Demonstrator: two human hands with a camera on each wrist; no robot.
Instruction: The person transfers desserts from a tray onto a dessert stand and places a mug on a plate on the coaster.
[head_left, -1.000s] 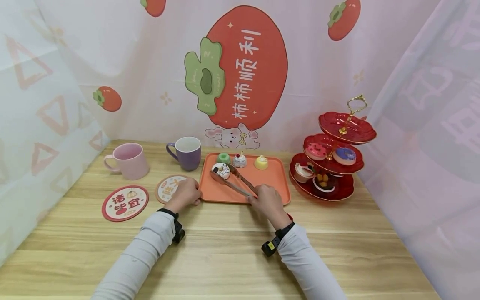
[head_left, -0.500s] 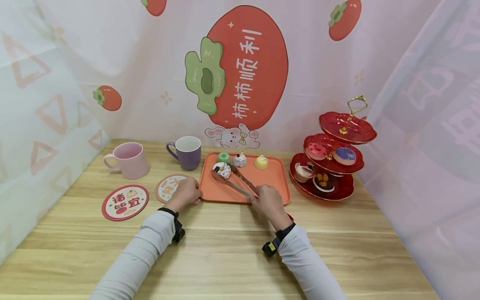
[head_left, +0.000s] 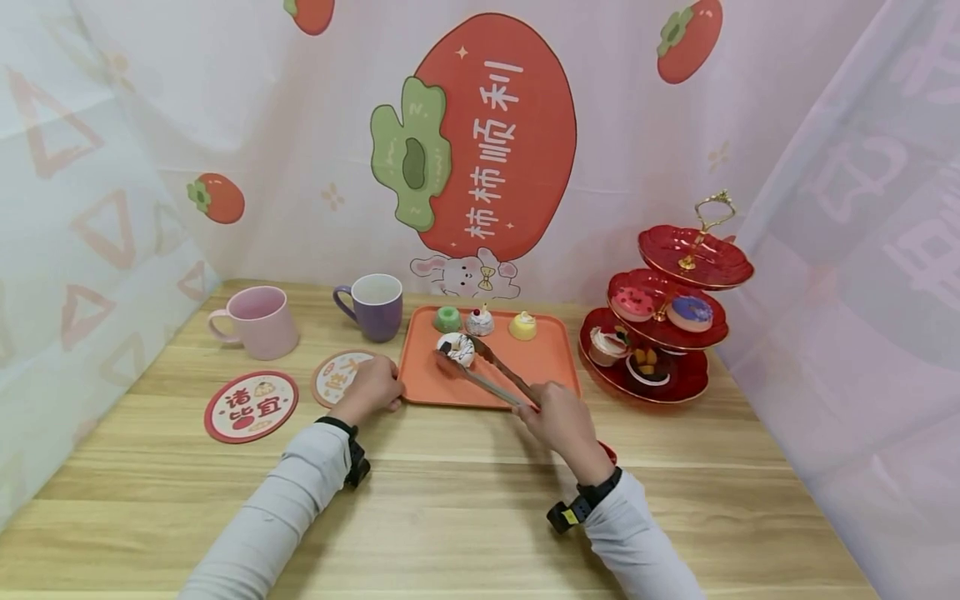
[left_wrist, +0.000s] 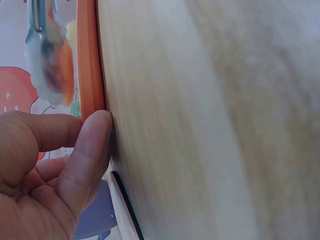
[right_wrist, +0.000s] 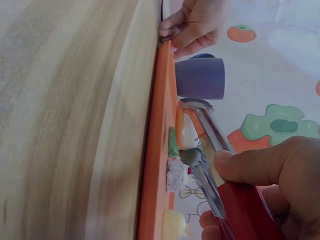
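Note:
My right hand (head_left: 561, 421) grips a pair of tongs (right_wrist: 245, 210) with red handles and metal ends. Between the tongs' tips sits a donut (head_left: 457, 350) with white icing and dark drizzle, close over the orange tray (head_left: 450, 387). At the tray's near left corner, my left hand (head_left: 369, 387) pinches the rim between thumb and finger, as the left wrist view shows. Along the tray's back lie a small green cake (head_left: 447, 318), a white cake with a red berry (head_left: 480, 321) and a yellow cake (head_left: 522, 326).
A red three-tier stand (head_left: 696, 258) with pastries on its lower tiers is right of the tray. On the left are a pink mug (head_left: 262, 325), a purple mug (head_left: 378, 310), a round red-rimmed coaster (head_left: 251, 407) and another coaster (head_left: 330, 379), partly under my left hand.
My right hand has moved right and toward me, and the donut in the tongs has shifted right, away from the green cake. My left hand stays at the tray corner.

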